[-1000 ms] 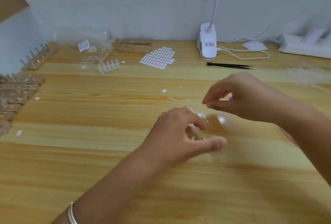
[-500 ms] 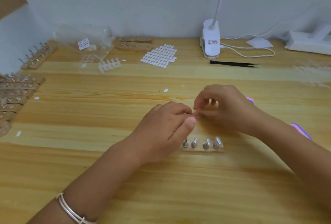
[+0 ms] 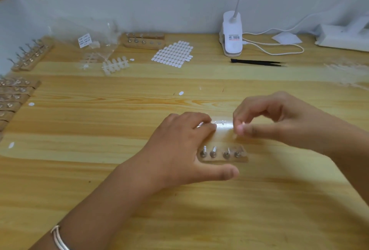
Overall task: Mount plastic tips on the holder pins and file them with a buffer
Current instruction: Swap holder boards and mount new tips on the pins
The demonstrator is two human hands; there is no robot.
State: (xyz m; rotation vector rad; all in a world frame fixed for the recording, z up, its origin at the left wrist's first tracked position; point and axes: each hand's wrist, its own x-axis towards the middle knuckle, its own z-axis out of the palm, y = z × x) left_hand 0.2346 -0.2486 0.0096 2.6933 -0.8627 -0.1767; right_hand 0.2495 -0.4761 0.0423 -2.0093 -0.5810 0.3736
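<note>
A small wooden holder (image 3: 222,157) with several metal pins lies on the table in front of me. Just behind it lies a clear plastic strip of tips (image 3: 221,124), catching glare. My left hand (image 3: 179,146) presses its bent fingertips on the strip's left end, with the thumb spread out in front of the holder. At the strip's right end, my right hand (image 3: 269,122) pinches a small clear tip (image 3: 238,129) between thumb and forefinger. I see no buffer.
Rows of wooden pin holders (image 3: 14,94) line the left edge, and another holder (image 3: 143,41) stands at the back. A white sticker sheet (image 3: 173,54), white tip strip (image 3: 114,65), plastic bag (image 3: 89,38), black tweezers (image 3: 257,62) and clip lamp base (image 3: 231,36) lie behind.
My hands came down together behind the holder, then drew slightly apart. My left thumb has spread away from the fingers. The right hand has shifted right, pinching a tip.
</note>
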